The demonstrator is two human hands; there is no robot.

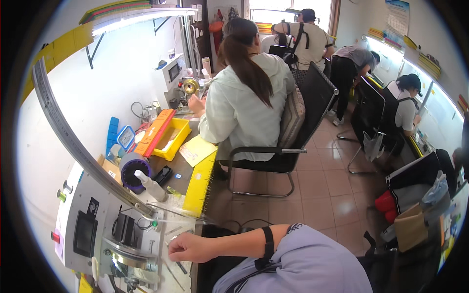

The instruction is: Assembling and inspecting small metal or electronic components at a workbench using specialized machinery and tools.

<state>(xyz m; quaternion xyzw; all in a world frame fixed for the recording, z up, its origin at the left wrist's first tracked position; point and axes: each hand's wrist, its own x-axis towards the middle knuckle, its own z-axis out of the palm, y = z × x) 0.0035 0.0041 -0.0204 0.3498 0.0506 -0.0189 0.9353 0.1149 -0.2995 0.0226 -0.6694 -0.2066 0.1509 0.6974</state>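
My right hand rests over the edge of the cluttered bench with its fingers curled in. Whether anything is inside the fingers is hidden. A dark strap circles the forearm, and a pale lavender sleeve covers the upper arm. Beside the hand stands a white bench machine with a dark screen, coloured knobs and a curved metal piece at its front. Thin tools, one a dark stick, lie just below the hand. My left hand is not in view.
A white squeeze bottle, a purple-rimmed black cylinder, a yellow tray and a yellow strip are farther along the bench. A co-worker sits there on a black chair. Several other people work behind, across a tiled floor.
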